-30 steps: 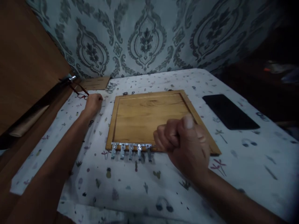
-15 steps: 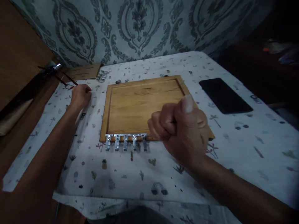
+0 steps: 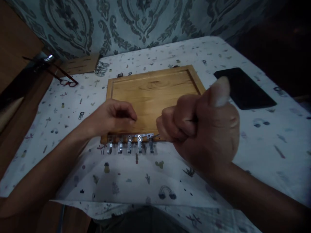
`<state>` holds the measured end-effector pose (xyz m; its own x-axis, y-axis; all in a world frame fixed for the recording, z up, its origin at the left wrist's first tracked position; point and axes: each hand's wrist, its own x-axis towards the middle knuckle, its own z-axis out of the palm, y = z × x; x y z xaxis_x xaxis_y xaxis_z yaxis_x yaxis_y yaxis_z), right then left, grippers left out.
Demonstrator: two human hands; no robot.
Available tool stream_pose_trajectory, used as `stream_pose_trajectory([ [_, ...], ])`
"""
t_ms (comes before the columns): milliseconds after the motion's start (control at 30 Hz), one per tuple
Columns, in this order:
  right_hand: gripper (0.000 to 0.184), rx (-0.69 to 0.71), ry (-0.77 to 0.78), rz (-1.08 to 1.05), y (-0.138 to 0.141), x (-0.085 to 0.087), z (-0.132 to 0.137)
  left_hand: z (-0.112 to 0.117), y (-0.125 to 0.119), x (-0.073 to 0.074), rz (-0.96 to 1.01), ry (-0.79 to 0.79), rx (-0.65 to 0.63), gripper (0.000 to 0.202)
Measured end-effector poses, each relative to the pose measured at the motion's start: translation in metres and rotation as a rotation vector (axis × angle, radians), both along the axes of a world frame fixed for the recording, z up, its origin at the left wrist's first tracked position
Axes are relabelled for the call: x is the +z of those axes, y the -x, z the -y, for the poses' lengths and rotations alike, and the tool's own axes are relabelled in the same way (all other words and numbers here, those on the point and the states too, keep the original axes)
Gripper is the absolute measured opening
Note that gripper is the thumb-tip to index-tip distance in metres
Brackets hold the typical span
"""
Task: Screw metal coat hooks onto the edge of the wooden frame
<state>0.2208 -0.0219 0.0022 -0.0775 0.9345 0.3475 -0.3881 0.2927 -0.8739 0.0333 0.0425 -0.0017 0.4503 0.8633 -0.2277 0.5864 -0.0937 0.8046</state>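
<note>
A wooden board (image 3: pixel 155 94) with a groove round its border lies on the patterned cloth. Along its near edge sits a metal rail (image 3: pixel 145 135) with several hooks (image 3: pixel 139 147) hanging over the edge; screw heads show on some. My right hand (image 3: pixel 204 126) is a closed fist, thumb up, at the board's near right part. From its fingers a thin metal shaft, perhaps a screwdriver's, reaches the rightmost hook; its handle is hidden. My left hand (image 3: pixel 114 118) hovers over the board's left part, slightly blurred, fingers curled with thumb and fingertip close together. Anything between them is too small to see.
A black phone-like slab (image 3: pixel 245 89) lies right of the board. At the far left are red-framed glasses (image 3: pixel 68 82), a piece of cardboard (image 3: pixel 80 64) and a clear plastic bundle (image 3: pixel 100 68). A patterned wall covering (image 3: pixel 145 22) stands behind.
My left hand has come from beside the glasses, right and nearer, to above the board. My right fist stays by the rightmost hook; it looks larger and the view has shifted slightly.
</note>
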Motion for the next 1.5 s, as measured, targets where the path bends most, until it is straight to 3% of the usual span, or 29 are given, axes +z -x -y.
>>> stream_pose_trajectory([
  [67,0.064,-0.021,-0.004,-0.002,0.0,0.001,0.0,0.01,-0.011,0.0,0.118,0.167,-0.132,0.013],
  [133,0.067,-0.045,0.001,0.014,0.0,0.002,0.0,0.016,-0.017,0.0,0.136,0.226,-0.198,0.014],
  [467,0.067,-0.048,-0.029,0.015,0.0,0.002,-0.002,0.017,-0.023,-0.011,0.114,0.194,-0.224,0.011],
  [800,0.07,-0.046,-0.043,0.057,-0.001,0.003,-0.005,0.017,-0.027,-0.013,0.104,0.117,-0.249,0.011],
  [967,0.069,-0.034,0.076,0.033,0.0,0.008,-0.004,0.017,-0.027,-0.015,0.09,0.097,-0.254,0.01],
  [1500,0.068,-0.082,0.009,0.05,0.003,0.007,-0.003,0.02,-0.032,-0.014,0.024,-0.025,-0.315,0.013],
])
